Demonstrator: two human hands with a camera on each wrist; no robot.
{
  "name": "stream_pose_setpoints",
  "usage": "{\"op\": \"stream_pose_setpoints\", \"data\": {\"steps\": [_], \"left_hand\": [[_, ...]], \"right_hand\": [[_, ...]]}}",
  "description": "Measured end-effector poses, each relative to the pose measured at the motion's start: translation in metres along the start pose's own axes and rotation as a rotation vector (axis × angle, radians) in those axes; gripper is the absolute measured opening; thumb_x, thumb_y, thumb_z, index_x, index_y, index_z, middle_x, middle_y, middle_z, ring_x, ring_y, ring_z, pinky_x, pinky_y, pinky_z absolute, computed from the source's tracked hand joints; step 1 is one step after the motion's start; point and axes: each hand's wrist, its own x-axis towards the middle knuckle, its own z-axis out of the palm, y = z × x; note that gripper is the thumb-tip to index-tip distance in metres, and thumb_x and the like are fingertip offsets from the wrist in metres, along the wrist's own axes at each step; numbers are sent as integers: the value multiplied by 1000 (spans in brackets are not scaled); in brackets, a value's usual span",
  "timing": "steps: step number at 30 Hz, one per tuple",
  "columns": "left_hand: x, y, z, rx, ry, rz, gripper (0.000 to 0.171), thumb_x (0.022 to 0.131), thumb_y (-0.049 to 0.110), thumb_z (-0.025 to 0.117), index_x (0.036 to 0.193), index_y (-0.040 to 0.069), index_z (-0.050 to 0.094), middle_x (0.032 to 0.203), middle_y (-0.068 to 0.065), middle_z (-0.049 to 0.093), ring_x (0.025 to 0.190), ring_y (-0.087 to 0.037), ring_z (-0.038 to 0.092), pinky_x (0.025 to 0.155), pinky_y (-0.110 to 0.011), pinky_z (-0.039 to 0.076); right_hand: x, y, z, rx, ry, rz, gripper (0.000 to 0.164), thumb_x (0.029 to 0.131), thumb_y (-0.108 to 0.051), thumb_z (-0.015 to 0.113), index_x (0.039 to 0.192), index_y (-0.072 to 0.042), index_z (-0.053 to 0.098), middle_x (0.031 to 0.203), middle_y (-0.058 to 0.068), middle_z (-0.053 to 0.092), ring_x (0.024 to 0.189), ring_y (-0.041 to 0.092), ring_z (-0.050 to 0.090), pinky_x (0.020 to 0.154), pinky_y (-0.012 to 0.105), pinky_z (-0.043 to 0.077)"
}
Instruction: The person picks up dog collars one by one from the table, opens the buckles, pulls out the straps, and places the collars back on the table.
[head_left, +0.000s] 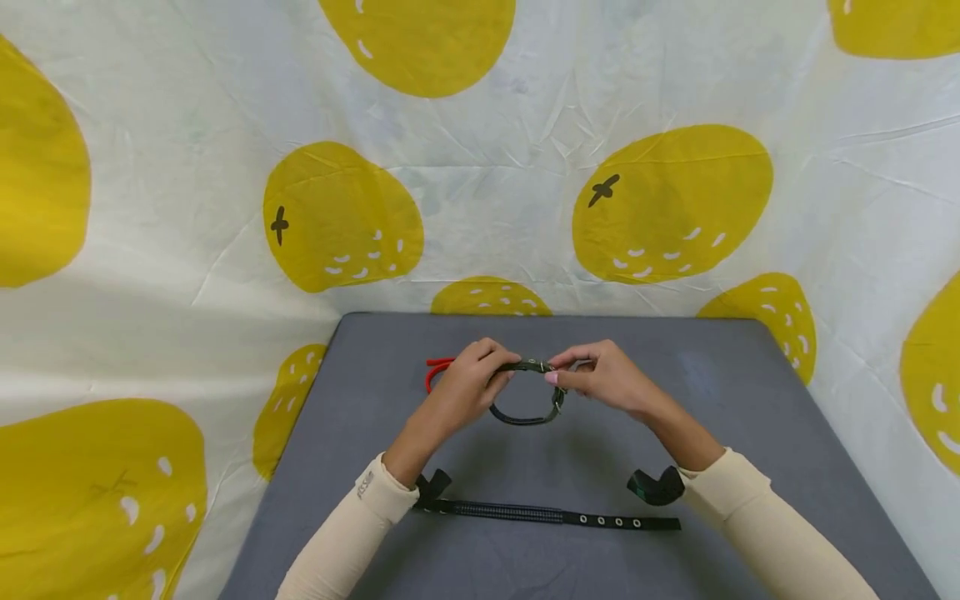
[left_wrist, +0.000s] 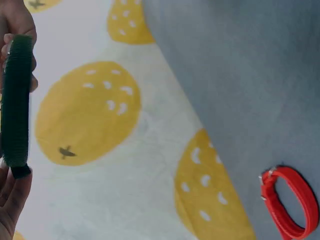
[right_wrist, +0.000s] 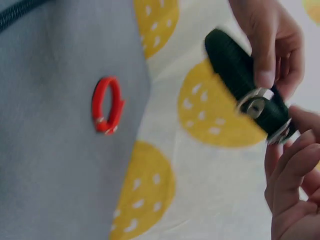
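From my end, I have the green collar (left_wrist: 16,102) held up over the gray table (head_left: 360,392), strung between 2 hands. Its top run goes left to right from fingertips to fingertips, and the rest of the loop droops below. The left hand (head_left: 468,379) pinches the left end of that run; the right hand (head_left: 603,379) pinches the upper right corner, thumb against fingertip. I put the right fingers nearer the metal fittings: a buckle (right_wrist: 282,131) and a round ring (right_wrist: 256,107) sit on that side.

The strap looks dark green and ribbed, curved into a ring; I cannot tell whether the buckle is fastened. The red collar (right_wrist: 97,102) lies beyond the left hand, the black collar (head_left: 517,511) on the near side.
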Motion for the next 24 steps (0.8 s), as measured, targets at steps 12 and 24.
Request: {"op": "stream_pose_setpoints", "data": {"steps": [12, 24], "left_hand": [[-10, 38, -17, -194, 31, 52, 35, 84, 32, 71, 115, 16, 63, 109, 5, 58, 99, -9, 52, 86, -20, 41], [-15, 53, -14, -174, 31, 158, 32, 81, 26, 75, 111, 15, 68, 95, 7, 53, 82, -7, 41, 72, -13, 33]], "right_hand": [[-55, -40, 25, -156, 91, -263, 16, 83, -9, 73, 98, -13, 71, 87, -2, 60, 66, 12, 61, 55, 27, 50], [-70, -56, 29, -137, 77, -487, 17, 77, 3, 74, 93, -3, 71, 83, 2, 61, 61, 11, 56, 55, 25, 49]]}}
